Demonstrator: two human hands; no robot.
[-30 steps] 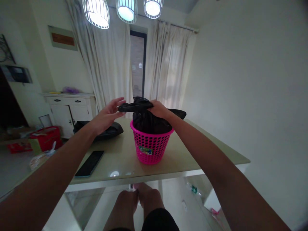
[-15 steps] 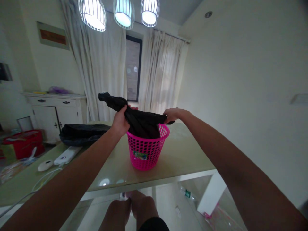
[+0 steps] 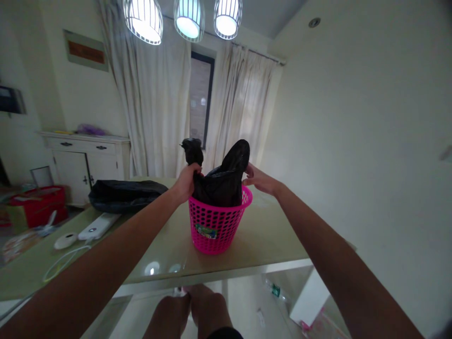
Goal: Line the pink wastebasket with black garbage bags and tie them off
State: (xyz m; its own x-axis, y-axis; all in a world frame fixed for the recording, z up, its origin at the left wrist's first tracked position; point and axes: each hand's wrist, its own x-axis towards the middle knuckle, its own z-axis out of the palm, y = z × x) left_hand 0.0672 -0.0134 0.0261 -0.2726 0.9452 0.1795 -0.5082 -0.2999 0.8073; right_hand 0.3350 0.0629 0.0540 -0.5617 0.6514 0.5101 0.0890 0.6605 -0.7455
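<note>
Head view: glass-topped table [image 3: 268, 240] fills the lower middle, with the person's knees visible through it. On its far left lies a second black bag [image 3: 125, 194], flat and well apart from the hands. Nearer the left edge sit a white power strip [image 3: 97, 226] and a small white round device [image 3: 65, 240] with a cable.

Mid-table stands the pink perforated wastebasket [image 3: 215, 226], upright, with a sticker facing the camera. A black bin bag [image 3: 222, 181] sits inside it, its top bunched and standing up above the rim rather than folded over it.

Left hand [image 3: 186, 181] is clenched on a twisted neck of the bag at the near-left rim, and the gathered end pokes up above the fist. This grip looks like what keeps the film pulled taut.

Right hand [image 3: 259, 180] is at the far-right rim, fingers extended against the bag's raised lobe. I can't tell whether it pinches the film or only touches it.
</note>
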